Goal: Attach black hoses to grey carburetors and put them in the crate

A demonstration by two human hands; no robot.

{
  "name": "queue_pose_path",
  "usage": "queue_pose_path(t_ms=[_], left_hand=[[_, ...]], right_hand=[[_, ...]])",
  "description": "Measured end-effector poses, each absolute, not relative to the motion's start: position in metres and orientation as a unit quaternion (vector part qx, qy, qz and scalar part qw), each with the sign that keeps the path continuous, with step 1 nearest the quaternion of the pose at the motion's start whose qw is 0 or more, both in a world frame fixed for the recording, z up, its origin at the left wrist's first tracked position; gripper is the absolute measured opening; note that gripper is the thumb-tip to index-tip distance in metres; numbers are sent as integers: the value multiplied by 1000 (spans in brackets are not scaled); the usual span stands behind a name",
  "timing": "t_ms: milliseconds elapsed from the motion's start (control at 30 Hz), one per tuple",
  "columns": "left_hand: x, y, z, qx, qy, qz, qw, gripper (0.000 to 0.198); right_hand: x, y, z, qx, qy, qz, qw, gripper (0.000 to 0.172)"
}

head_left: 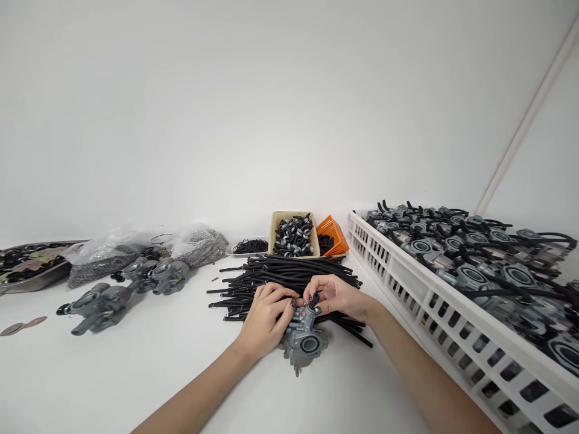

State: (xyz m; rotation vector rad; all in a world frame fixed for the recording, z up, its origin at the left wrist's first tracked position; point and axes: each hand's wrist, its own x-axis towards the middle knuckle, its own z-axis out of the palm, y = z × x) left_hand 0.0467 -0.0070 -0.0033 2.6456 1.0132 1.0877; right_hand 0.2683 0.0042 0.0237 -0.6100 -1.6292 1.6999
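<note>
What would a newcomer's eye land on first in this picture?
Probably the long white slatted plastic crate on the right, filled with grey metal carburetors. Next, centrally, the left hand and right hand hold a single grey metal carburetor in front of long black tubes. An orange plastic basket stands out behind.

Both hands (270, 314) hold a grey carburetor (306, 339) by black hoses (280, 268), with a white crate (446, 292) to the right.

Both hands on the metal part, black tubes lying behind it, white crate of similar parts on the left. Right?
One slip: the head view shows the white crate on the right. Rest stands: left hand and right hand on the metal part, black tubes lying behind it.
</note>
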Motion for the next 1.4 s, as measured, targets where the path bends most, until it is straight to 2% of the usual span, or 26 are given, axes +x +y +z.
queue_pose_path(t_ms=[500, 767, 1033, 1400], left_hand=[[46, -8, -2, 868, 344, 349, 82, 36], [47, -8, -3, 866, 350, 348, 81, 35], [46, -6, -5, 866, 351, 350, 67, 38], [47, -8, -2, 867, 350, 347, 78, 36]], right_hand=[[266, 3, 24, -244, -632, 649, 347, 28], [264, 3, 24, -259, -629, 644, 351, 39], [268, 4, 23, -217, -653, 645, 332, 31], [262, 1, 28, -259, -635, 639, 348, 39]])
